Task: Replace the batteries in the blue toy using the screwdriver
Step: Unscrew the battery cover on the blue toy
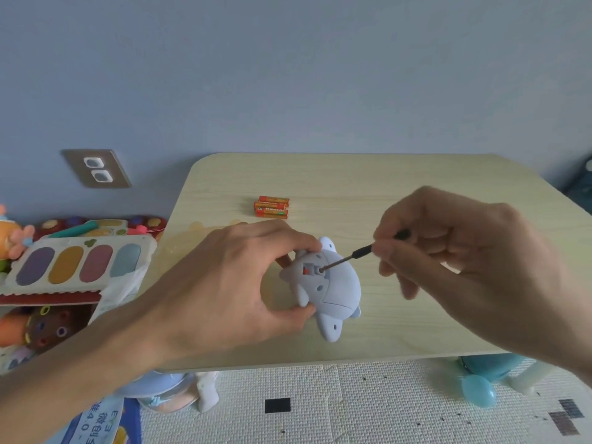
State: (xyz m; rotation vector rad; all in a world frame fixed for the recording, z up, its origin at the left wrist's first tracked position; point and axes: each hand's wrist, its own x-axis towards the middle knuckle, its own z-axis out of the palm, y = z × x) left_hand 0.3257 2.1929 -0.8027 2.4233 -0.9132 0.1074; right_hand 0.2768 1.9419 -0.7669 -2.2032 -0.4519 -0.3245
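At frame centre, your left hand (237, 277) pinches the blue toy (333, 290), seemingly light, hard, slippery plastic; right hand (455, 251) grasps the screwdriver (349, 257).

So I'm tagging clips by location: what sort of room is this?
Probably a child's playroom: foam play mat on the floor, colourful toys piled at left, a low wooden table.
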